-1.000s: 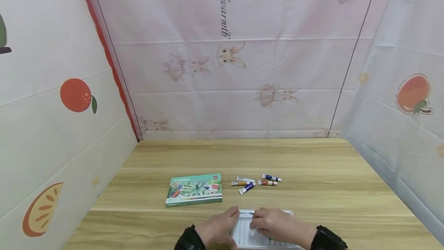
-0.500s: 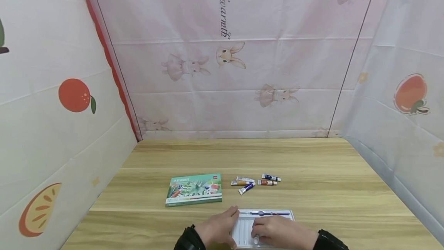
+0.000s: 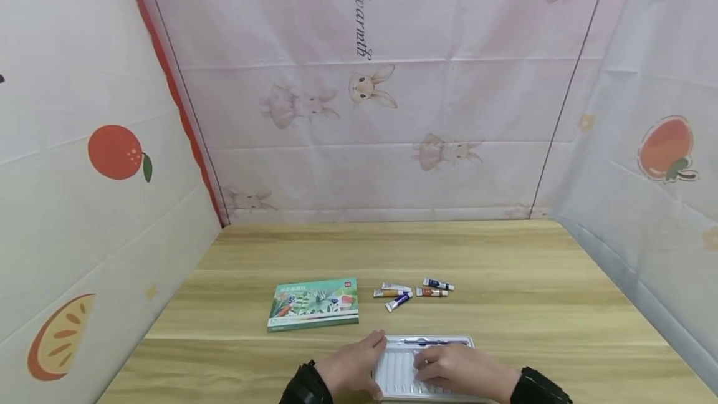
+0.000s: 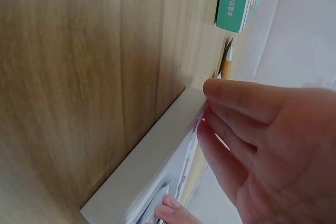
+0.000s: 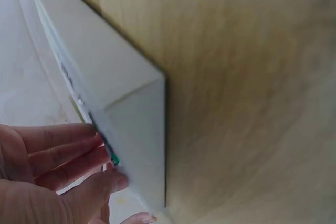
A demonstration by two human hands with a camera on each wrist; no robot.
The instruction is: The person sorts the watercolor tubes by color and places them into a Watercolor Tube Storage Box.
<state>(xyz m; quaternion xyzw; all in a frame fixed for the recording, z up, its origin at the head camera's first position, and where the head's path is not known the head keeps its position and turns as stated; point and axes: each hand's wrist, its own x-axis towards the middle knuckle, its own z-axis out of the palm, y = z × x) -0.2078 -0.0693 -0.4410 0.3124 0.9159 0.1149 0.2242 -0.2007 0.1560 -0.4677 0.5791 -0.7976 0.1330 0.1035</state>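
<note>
A white tray (image 3: 397, 369) with ridged slots lies near the table's front edge; a dark-handled paintbrush (image 3: 417, 342) lies along its far side. My left hand (image 3: 353, 365) spans the tray's left end, its nearly straight fingers resting at the edge, as the left wrist view also shows. Over the slots, my right hand (image 3: 457, 366) bends its fingers and thumb in a pinch. In the right wrist view a bit of green (image 5: 114, 158), the end of a paint tube, shows between its fingertips and thumb. The palm hides most of that tube and the tray's right part.
Behind the tray lie several loose paint tubes (image 3: 398, 302), among them a dark blue one (image 3: 438, 283) and a red-brown one (image 3: 430, 292). A green illustrated box (image 3: 314, 305) lies to their left. Printed cloths (image 3: 336, 173) enclose the wooden table (image 3: 314, 248).
My right hand has come down from the brush at the tray's far side to the slots, then shifted slightly right, uncovering the brush. My left hand has stayed at the tray's left end.
</note>
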